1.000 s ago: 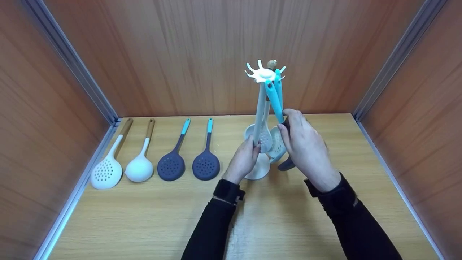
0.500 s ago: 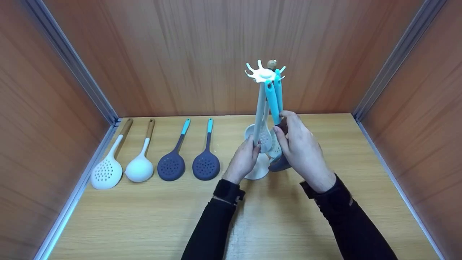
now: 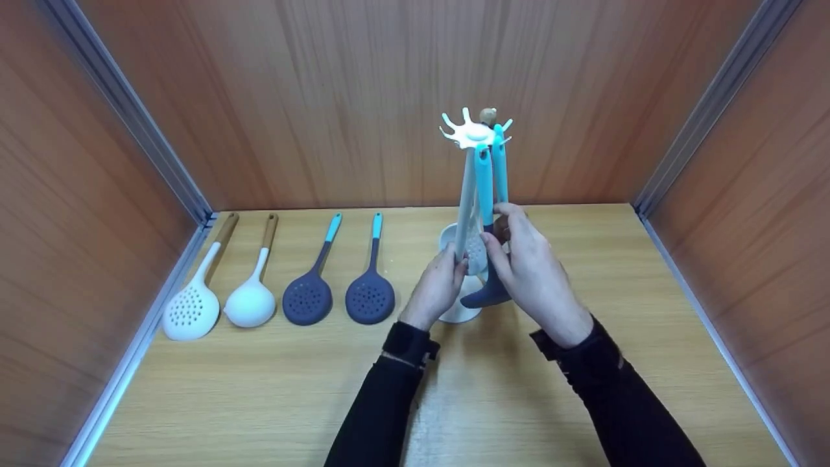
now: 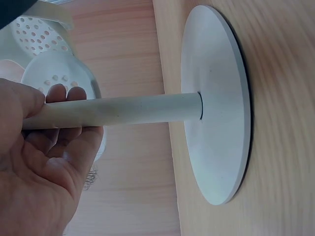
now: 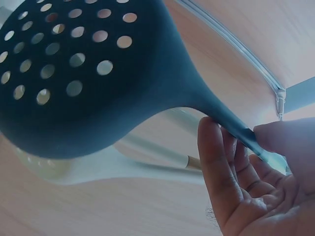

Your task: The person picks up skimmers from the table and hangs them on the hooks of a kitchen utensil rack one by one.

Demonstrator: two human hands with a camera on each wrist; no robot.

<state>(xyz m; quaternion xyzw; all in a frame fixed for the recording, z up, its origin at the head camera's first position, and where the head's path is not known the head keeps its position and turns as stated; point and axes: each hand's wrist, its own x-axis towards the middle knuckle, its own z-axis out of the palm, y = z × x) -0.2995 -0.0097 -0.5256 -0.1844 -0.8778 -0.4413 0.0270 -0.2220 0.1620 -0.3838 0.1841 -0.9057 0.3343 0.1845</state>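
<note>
A white utensil stand (image 3: 472, 133) with curved hooks around its top stands upright on its round base (image 4: 216, 113). My left hand (image 3: 433, 293) grips the pole (image 4: 147, 108) low down, fingers wrapped round it. My right hand (image 3: 537, 275) pinches the neck of a dark skimmer (image 5: 83, 83) between thumb and fingers. The skimmer's turquoise handle (image 3: 484, 185) points up, its end right at a hook. Behind it another turquoise handle (image 3: 500, 165) hangs from the stand. White perforated utensils (image 4: 42, 37) hang there too, partly hidden by my hands.
On the wooden table (image 3: 292, 402) at left lie a white skimmer (image 3: 191, 311), a white ladle (image 3: 250, 303) with a wooden handle, and two dark skimmers, one left (image 3: 307, 298) and one right (image 3: 370, 297). Wooden panels (image 3: 337, 104) enclose the back and sides.
My right hand has moved left, swinging the dark skimmer's head toward the pole, so its handle hangs straighter. The left hand has stayed on the pole.
</note>
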